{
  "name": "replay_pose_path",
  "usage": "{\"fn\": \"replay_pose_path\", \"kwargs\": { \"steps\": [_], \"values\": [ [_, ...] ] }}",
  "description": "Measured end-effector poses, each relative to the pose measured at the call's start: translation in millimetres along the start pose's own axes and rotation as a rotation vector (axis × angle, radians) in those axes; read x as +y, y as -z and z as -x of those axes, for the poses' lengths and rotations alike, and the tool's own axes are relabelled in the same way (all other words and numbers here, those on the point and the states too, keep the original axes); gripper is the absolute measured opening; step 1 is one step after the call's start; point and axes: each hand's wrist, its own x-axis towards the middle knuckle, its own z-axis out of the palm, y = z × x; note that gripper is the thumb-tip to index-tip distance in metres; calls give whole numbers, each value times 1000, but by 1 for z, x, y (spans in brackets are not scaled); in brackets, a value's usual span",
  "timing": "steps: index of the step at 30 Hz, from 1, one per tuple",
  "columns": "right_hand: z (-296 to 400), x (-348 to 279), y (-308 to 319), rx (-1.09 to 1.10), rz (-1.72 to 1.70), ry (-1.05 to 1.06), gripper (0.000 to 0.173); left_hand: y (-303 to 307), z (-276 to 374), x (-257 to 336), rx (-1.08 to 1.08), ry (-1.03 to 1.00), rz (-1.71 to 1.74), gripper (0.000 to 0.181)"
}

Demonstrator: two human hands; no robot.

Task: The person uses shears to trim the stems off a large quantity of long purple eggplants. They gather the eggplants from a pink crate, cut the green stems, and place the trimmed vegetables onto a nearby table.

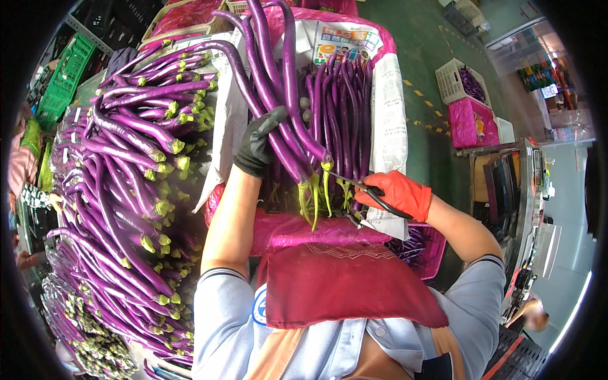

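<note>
My left hand (260,142), in a dark glove, is closed around several long purple eggplants (285,126) held above a crate lined with newspaper (390,114) and pink plastic film. Their green stems point down towards me. In a red rubber glove, my right hand (393,194) grips black-handled scissors (373,192), whose blades reach to the stems by the eggplants' lower ends. More eggplants (344,109) lie lengthwise inside the crate, under and beside the held ones. Whether the blades touch a stem I cannot tell.
A large heap of eggplants (128,156) covers the surface at left, with plastic-wrapped ones (85,323) nearer me. A green crate (66,80) stands at far left. A white crate (446,83) and a pink-lined one (470,126) sit on the floor at right. Beyond them, part of a person (529,313) shows.
</note>
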Motion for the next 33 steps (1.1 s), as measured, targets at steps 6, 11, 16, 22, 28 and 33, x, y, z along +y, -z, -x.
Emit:
{"fn": "replay_pose_path", "kwargs": {
  "steps": [6,11,16,22,28,33],
  "values": [
    [-4,-12,18,-286,-215,-294,23,4,0,-8,-48,6,188,54],
    [-12,2,3,-394,-555,-162,30,5,-3,-10,-40,2,194,52],
    [-31,7,-11,-242,-259,209,28,-1,-2,-12,-19,-13,292,49],
    [-16,3,14,-177,-103,-74,19,5,-4,-1,-38,-47,210,44],
    [-11,32,20,-265,60,217,31,3,-3,2,-34,-93,184,45],
    [-30,10,12,-371,-23,97,29,6,-2,-4,-41,-104,198,51]
  ]
}}
